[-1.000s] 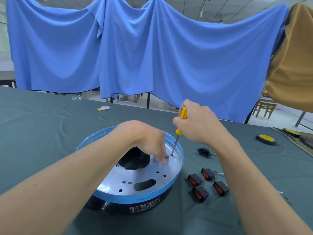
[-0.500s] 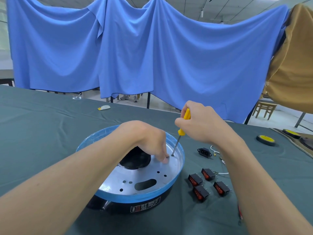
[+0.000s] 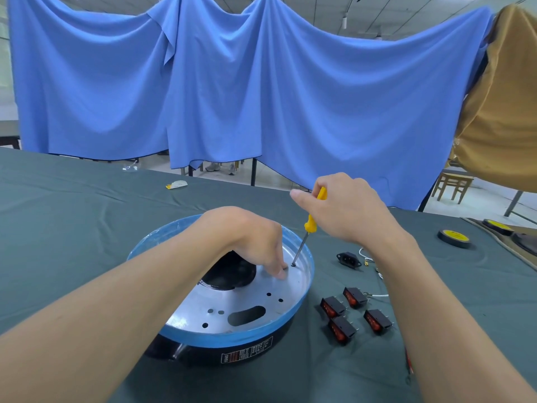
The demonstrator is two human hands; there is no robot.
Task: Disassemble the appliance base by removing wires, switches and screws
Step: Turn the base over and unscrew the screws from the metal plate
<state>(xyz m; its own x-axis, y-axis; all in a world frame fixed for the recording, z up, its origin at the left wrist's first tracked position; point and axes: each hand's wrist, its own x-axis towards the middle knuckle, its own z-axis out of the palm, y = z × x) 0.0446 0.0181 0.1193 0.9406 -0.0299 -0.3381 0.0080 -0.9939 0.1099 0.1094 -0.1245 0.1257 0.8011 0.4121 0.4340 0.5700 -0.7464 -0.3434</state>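
The round appliance base (image 3: 302, 308) with a blue rim and a silver metal plate lies in front of me on the table. My right hand (image 3: 345, 207) grips a yellow-handled screwdriver (image 3: 311, 221), whose tip sits in a screw hole at the plate's far right edge. My left hand (image 3: 252, 242) rests on the plate, fingertips pressing down right beside the tip. Several black rocker switches (image 3: 356, 314) with red faces lie to the right of the base. A black power socket (image 3: 348, 259) with white wires lies behind them.
The table has a dark green cloth (image 3: 72, 228). Yellow-and-black tape rolls (image 3: 453, 238) sit at the far right. A small white and yellow item (image 3: 176, 185) lies at the far edge. Blue drapes (image 3: 232, 82) hang behind the table.
My right hand has loosened on the screwdriver handle, with the index finger now stretched out to the left. The left hand and the base have stayed put.
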